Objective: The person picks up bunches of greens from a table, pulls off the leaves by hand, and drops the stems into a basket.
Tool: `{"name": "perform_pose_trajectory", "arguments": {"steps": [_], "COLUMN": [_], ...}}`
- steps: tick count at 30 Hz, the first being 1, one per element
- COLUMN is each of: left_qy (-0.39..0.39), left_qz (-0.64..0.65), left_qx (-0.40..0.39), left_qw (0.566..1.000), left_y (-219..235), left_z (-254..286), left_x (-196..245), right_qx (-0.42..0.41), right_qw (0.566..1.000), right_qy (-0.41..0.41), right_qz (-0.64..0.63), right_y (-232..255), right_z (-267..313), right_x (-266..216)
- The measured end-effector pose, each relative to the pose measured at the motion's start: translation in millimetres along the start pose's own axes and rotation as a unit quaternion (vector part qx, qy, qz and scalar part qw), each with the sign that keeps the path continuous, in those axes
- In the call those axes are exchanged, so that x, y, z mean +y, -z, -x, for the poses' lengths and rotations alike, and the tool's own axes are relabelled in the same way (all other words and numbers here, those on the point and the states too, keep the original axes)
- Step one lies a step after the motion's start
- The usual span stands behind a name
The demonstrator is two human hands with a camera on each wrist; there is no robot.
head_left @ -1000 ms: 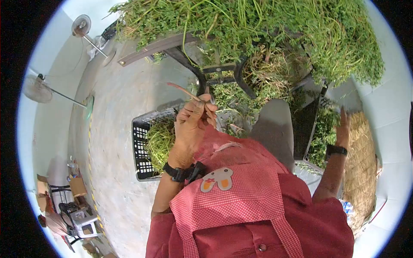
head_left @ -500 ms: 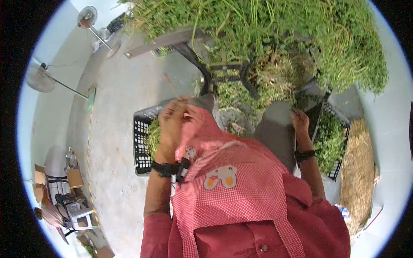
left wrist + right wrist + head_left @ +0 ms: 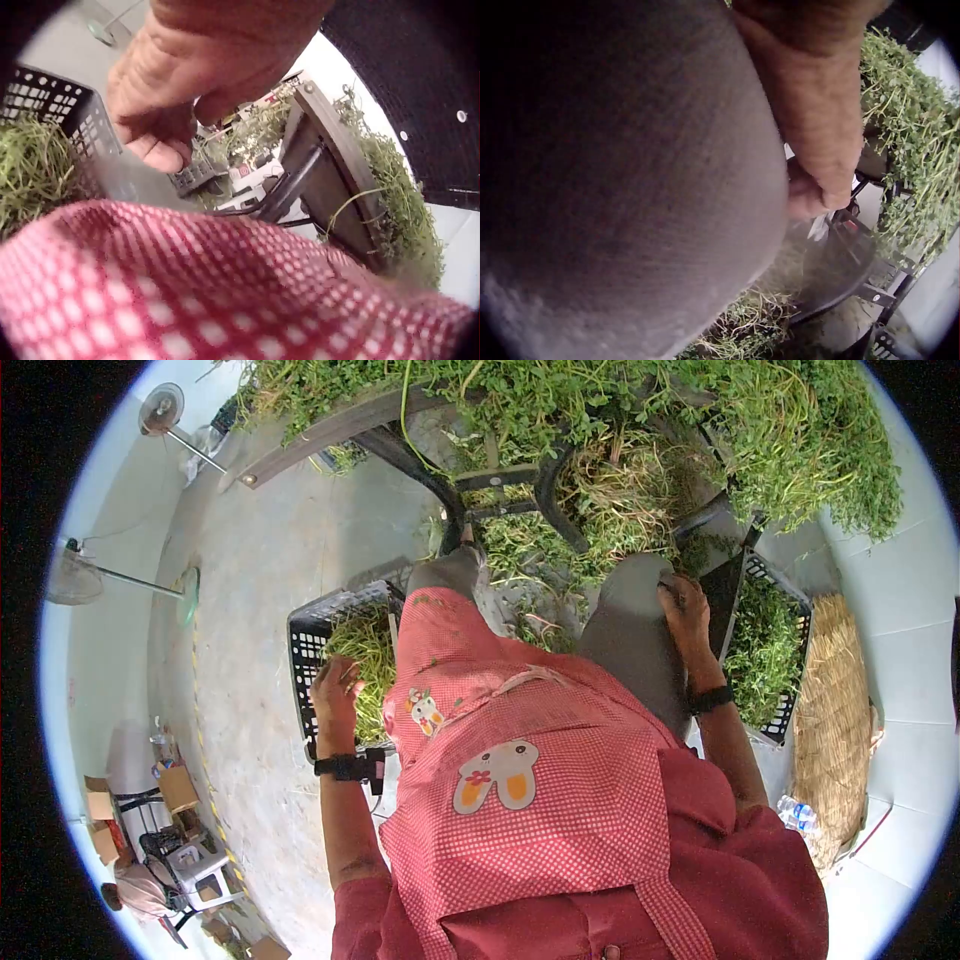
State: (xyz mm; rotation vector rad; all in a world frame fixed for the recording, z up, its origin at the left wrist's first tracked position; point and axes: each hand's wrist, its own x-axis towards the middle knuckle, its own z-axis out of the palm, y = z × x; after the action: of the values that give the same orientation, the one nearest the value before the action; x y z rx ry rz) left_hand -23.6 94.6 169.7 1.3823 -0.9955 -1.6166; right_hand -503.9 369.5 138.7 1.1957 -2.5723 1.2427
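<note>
Over the near left part of a black crate (image 3: pixel 303 676) hangs my left hand (image 3: pixel 337 698), its fingers loosely bent and nothing seen between them. Green stems (image 3: pixel 365 650) lie in that crate. The left wrist view has this hand (image 3: pixel 191 82) above the checked apron (image 3: pixel 187 277), beside the crate (image 3: pixel 94 124). My right hand (image 3: pixel 686 622) rests at the side of the grey-clad knee (image 3: pixel 632 595), fingers loosely curled. In the right wrist view this hand (image 3: pixel 821 142) lies against the knee, its fingertips partly hidden.
Leafy greens (image 3: pixel 810 440) are heaped on a table (image 3: pixel 330 430) ahead, its dark legs below. More plants (image 3: pixel 630 490) lie on the floor. At the right stand a crate of greens (image 3: pixel 765 660) and a woven mat (image 3: pixel 830 730). Two fans (image 3: pixel 160 410) stand at the far left.
The left hand has moved from the lap to above the left crate, and the reddish stem it held is out of it. My right hand has come inward from the far right to the knee.
</note>
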Motion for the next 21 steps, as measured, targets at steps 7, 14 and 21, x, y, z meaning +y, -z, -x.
{"name": "perform_pose_trajectory", "arguments": {"steps": [7,14,21], "left_qy": [-0.003,-0.029,-0.057], "left_qz": [-0.017,-0.084,-0.094], "left_qx": [-0.116,-0.139,-0.110], "left_qw": [0.993,0.986,0.988], "left_y": [-72,-79,-89], "left_z": [13,21,33], "left_x": [5,10,13], "right_qx": [-0.009,0.028,0.042], "right_qw": [0.999,0.997,0.998], "right_qy": [-0.049,-0.054,-0.035], "right_qz": [-0.013,-0.054,-0.004], "right_y": [6,13,15], "right_z": [2,5,3], "right_x": [-2,-14,-18]}}
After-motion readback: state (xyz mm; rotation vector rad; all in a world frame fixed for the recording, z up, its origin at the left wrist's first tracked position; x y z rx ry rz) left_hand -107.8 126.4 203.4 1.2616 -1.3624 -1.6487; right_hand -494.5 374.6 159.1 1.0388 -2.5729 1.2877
